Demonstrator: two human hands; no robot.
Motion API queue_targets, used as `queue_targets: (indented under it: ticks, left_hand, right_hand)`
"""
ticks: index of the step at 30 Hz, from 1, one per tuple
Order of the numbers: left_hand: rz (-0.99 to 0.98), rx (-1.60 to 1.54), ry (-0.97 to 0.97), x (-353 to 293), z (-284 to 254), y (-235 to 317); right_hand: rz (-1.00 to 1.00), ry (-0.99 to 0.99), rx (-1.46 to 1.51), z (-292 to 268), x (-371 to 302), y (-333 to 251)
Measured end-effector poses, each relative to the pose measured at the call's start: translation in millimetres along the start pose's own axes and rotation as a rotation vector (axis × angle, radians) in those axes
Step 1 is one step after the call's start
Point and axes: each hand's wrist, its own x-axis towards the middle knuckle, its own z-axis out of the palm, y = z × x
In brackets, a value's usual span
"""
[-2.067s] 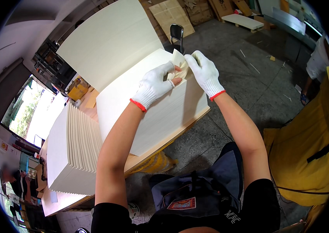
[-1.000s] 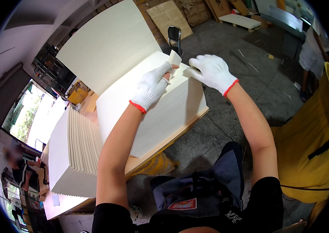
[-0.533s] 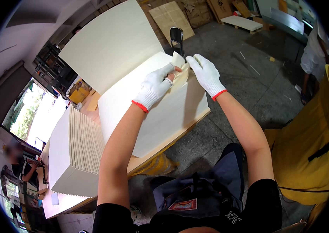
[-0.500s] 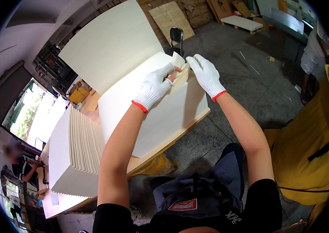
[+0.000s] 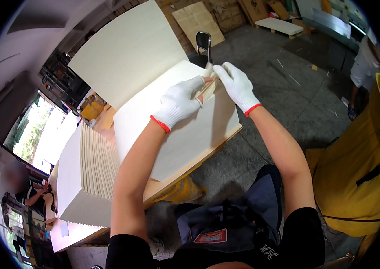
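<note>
A thick stack of large cream-white paper sheets (image 5: 181, 148) lies on the wooden table (image 5: 165, 187) in front of me. My left hand (image 5: 178, 101), in a white knit glove with bare fingertips, is closed on several sheets bent up at the stack's far right corner. Gloved in white too, my right hand (image 5: 236, 85) pinches the same corner from the right side; its fingertips are partly hidden by the paper. Behind the hands, a large cream panel or sheet (image 5: 131, 51) stands raised along the stack's far side.
A second pile, fanned into thick layers (image 5: 93, 168), stands on the left. A black chair (image 5: 203, 42) is beyond the stack, and a yellow cloth bag (image 5: 356, 166) hangs at right. One person (image 5: 32, 193) is at far left, another (image 5: 365, 67) at far right.
The bent-up corner sheets have been drawn closer together and shifted slightly between my hands. My left fingers have moved a little; my right hand is almost where it was.
</note>
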Motion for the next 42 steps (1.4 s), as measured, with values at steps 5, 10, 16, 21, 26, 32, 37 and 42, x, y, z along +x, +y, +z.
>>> queue_targets:
  ticks: [5, 10, 16, 21, 26, 32, 37, 42]
  left_hand:
    - [-0.149, 0.447, 0.038, -16.6, -8.4, 21.3]
    - [-0.307, 0.432, 0.035, -8.0, -48.4, -13.6]
    - [-0.619, 0.161, 0.648, -58.0, -179.2, -93.1]
    - [-0.373, -0.728, 1.205, -154.9, -210.5, -92.9]
    - [-0.456, -1.004, 1.529, -208.9, -211.0, -110.7]
    - [-0.339, -1.226, 1.504, -229.9, -230.9, -148.4]
    - [-0.235, -1.342, 1.500, -207.3, -229.8, -124.5]
    - [0.094, -1.437, 1.288, -187.9, -224.0, -129.3]
  right_hand:
    - [-0.106, 0.237, 0.021, -19.6, -2.4, -3.6]
    - [-0.353, 0.030, 0.145, 3.4, -25.2, -74.3]
    - [-0.716, -0.332, -0.135, 80.0, -65.5, -135.2]
    - [-0.688, -0.794, -0.462, 138.2, -109.9, -180.2]
    - [-0.755, -0.656, -0.672, 173.1, -150.9, -177.8]
    - [-0.802, -0.654, -0.688, 170.1, -153.9, -179.4]
    - [-0.833, -0.525, -0.261, 131.6, -110.1, -209.9]
    - [-0.954, -0.246, -0.332, 114.7, -97.6, -268.7]
